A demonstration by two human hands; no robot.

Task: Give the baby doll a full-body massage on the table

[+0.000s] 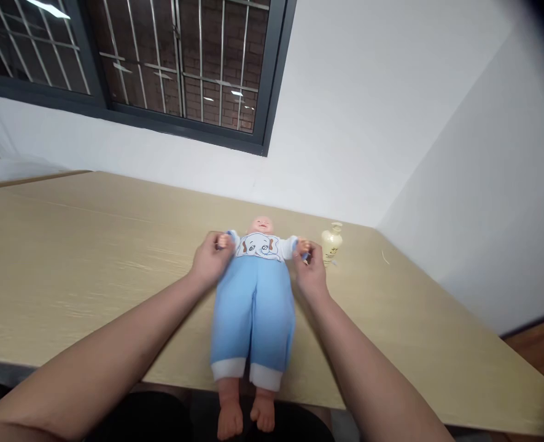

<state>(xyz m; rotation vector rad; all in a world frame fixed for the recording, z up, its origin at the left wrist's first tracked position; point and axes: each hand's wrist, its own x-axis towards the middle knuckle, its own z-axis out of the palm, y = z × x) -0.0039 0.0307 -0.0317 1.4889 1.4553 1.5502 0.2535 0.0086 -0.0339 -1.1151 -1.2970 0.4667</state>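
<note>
A baby doll (256, 307) lies on its back on the table, its head toward the wall and its bare feet past the front edge. It wears blue trousers with white cuffs and a white top with an elephant print. My left hand (211, 258) is closed around the doll's hand and blue cuff on the left side. On the other side, my right hand (312, 270) grips the doll's other hand and sleeve end. Both doll arms are stretched out sideways. My fingertips are partly hidden.
Just beyond my right hand stands a pale yellow pump bottle (333, 242). The wooden table (92, 264) meets a white wall (345, 123) with a barred window (180, 61) above it. A thin white strip (385, 256) lies to the right. Clear plastic (14, 170) is at far left.
</note>
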